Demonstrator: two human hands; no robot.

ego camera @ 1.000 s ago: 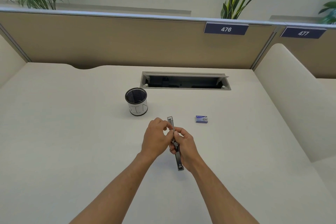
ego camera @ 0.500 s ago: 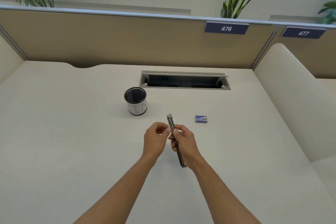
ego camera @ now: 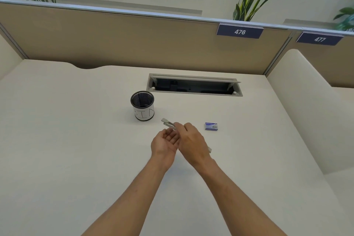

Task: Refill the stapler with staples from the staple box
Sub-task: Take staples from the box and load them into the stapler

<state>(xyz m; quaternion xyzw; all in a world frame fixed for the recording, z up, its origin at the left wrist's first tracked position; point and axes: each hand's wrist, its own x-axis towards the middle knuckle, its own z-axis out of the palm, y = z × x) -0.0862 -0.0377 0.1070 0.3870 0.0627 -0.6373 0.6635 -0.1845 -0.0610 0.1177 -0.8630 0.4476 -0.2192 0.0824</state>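
Note:
My right hand (ego camera: 192, 144) grips a slim metal stapler (ego camera: 168, 123), held above the desk and tilted so its front end points up and to the left; its rear end pokes out at the right of my hand. My left hand (ego camera: 165, 142) lies palm up just below the stapler's front end, fingers apart, and I see nothing in it. A small blue staple box (ego camera: 211, 126) rests shut on the desk to the right of my hands.
A black mesh cup (ego camera: 142, 105) with a white label stands behind and to the left of my hands. An open cable slot (ego camera: 193, 85) is cut into the desk (ego camera: 76, 140) further back. Beige partition walls close the back and right sides.
My right hand has turned the stapler so its front swings from pointing away to pointing left. My left hand has let go of the stapler and turned palm up.

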